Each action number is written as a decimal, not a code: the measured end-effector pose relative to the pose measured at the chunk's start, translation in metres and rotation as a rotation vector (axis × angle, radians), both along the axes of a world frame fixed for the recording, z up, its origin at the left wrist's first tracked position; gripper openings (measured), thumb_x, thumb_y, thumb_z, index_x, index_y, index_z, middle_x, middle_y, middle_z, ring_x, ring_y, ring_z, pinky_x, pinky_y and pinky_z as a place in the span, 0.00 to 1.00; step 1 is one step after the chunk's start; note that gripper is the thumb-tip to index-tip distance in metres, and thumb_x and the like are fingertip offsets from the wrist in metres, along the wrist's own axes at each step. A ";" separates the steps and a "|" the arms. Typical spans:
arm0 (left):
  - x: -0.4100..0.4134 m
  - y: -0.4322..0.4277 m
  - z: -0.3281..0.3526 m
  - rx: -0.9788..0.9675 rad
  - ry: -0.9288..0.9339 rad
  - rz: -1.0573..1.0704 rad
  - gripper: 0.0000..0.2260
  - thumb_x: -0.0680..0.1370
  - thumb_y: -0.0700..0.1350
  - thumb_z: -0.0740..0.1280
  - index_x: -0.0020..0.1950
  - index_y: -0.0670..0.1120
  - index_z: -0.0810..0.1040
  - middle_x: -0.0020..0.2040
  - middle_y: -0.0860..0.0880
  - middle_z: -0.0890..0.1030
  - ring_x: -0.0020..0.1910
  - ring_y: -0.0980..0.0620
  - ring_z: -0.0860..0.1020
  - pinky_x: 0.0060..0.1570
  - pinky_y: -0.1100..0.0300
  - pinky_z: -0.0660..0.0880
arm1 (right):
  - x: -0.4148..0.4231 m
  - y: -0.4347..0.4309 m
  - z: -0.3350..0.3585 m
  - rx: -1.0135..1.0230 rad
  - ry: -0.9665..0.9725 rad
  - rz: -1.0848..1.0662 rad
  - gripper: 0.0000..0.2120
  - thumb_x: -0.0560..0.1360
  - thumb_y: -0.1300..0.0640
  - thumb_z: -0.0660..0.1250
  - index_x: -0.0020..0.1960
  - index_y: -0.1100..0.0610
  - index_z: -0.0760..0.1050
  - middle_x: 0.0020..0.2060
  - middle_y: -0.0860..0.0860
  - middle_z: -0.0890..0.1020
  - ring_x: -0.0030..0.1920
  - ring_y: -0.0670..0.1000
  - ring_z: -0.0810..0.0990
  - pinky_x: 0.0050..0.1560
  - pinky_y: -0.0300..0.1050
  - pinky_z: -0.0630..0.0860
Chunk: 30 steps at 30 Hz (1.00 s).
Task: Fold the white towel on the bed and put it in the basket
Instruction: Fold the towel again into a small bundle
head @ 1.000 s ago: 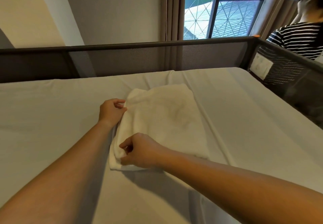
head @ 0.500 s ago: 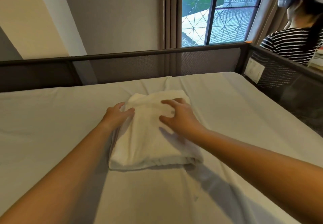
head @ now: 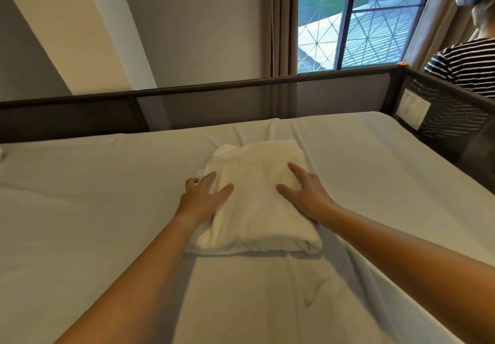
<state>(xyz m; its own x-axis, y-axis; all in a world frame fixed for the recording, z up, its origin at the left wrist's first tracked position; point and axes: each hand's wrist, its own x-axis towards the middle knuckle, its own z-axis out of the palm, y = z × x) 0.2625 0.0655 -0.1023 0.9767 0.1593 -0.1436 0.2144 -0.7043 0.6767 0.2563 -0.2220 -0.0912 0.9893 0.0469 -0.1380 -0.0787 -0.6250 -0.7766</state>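
Note:
The white towel (head: 257, 199) lies folded into a thick rectangle in the middle of the bed (head: 93, 209), its layered edges facing me. My left hand (head: 203, 199) rests flat on the towel's left side, fingers spread. My right hand (head: 305, 193) lies flat on its right side, fingers apart. Neither hand grips the cloth. No basket is in view.
A dark mesh rail (head: 214, 105) runs along the bed's far edge and down the right side (head: 450, 118). A person in a striped shirt (head: 466, 62) stands beyond the right rail, beside the window (head: 356, 19). The sheet has creases near the towel.
My right hand let go of the towel's near-left edge after folding it over, then moved to the right side. Both hands now lie flat on the narrower bundle.

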 end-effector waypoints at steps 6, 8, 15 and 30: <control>-0.005 -0.012 -0.004 0.046 -0.103 -0.150 0.35 0.77 0.70 0.65 0.82 0.63 0.61 0.85 0.54 0.49 0.82 0.45 0.60 0.80 0.48 0.59 | -0.003 0.010 -0.003 -0.048 -0.075 0.032 0.39 0.81 0.35 0.64 0.85 0.41 0.50 0.84 0.51 0.49 0.80 0.59 0.62 0.77 0.57 0.62; -0.006 -0.012 -0.007 0.077 -0.096 -0.162 0.34 0.77 0.71 0.63 0.82 0.65 0.60 0.85 0.57 0.48 0.82 0.44 0.59 0.80 0.45 0.59 | -0.005 0.013 -0.004 -0.083 -0.106 0.044 0.39 0.82 0.36 0.64 0.85 0.42 0.48 0.85 0.49 0.43 0.80 0.59 0.63 0.77 0.56 0.64; -0.005 -0.009 -0.015 0.061 -0.112 -0.171 0.36 0.74 0.75 0.60 0.81 0.67 0.61 0.84 0.61 0.52 0.82 0.44 0.60 0.80 0.43 0.60 | -0.005 0.018 -0.006 -0.125 -0.159 0.049 0.38 0.82 0.37 0.63 0.85 0.42 0.48 0.84 0.46 0.39 0.78 0.57 0.66 0.74 0.53 0.67; -0.001 -0.012 -0.023 0.119 -0.176 -0.223 0.33 0.79 0.67 0.66 0.82 0.61 0.63 0.84 0.56 0.57 0.80 0.47 0.64 0.78 0.50 0.64 | -0.003 0.021 -0.015 -0.294 -0.180 0.160 0.32 0.83 0.36 0.60 0.84 0.45 0.60 0.85 0.45 0.43 0.77 0.56 0.70 0.74 0.54 0.68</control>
